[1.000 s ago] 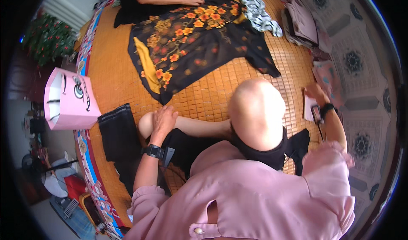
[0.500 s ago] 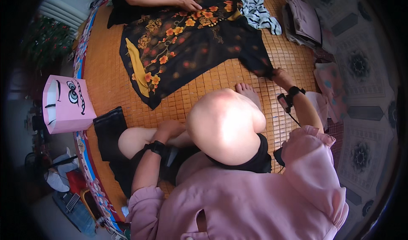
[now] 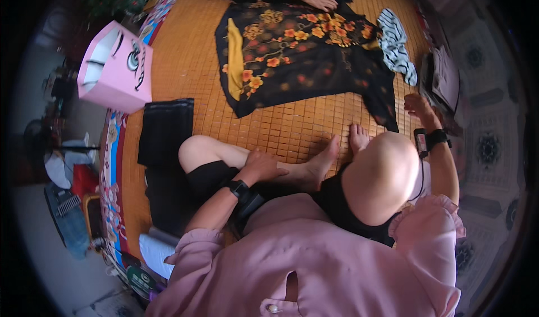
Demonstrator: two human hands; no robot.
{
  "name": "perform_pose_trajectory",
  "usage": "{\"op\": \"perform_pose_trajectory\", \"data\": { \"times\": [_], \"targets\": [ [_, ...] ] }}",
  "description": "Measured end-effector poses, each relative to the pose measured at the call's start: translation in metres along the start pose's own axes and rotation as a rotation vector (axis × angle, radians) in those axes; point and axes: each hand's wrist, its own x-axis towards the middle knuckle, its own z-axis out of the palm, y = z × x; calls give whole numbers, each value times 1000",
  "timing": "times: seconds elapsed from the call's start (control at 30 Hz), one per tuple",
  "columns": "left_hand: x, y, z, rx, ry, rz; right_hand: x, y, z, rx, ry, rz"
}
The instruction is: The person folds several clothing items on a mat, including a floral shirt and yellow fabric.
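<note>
A sheer black blouse with orange flowers and a yellow trim strip lies spread on the woven mat. My right hand is off to the right of its near sleeve, apart from the cloth, with loosely bent fingers and nothing seen in them. Across my bent lower leg rests my left hand, its fingers lying over the shin and holding no object. Another person's hand is at the far edge of the blouse. Beside the blouse on the right is a black-and-white striped cloth.
A pink paper bag with a drawn face stands at the mat's left edge. Folded black clothing lies near my left knee. Folded mauve cloth is stacked at the right. The woven mat stretches between my legs and the blouse.
My right hand has let go of the blouse's sleeve and moved away to the right. The other person's hand has lifted off the flowers toward the far edge. The head view has shifted.
</note>
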Motion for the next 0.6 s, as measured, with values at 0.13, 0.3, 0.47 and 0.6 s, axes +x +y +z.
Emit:
{"op": "perform_pose_trajectory", "data": {
  "times": [0.13, 0.3, 0.47, 0.6],
  "targets": [
    [12, -3, 19, 46, 20, 47, -17, -112, -11, -203, -224, -516],
    [5, -4, 19, 99, 140, 125, -86, -235, -2, -245, -116, -574],
    [26, -22, 13, 26, 7, 216, -146, -294, 24, -309, -211, -642],
    [60, -43, -25, -533, -24, 378, -233, -314, 91, -408, -166, -654]
  ]
}}
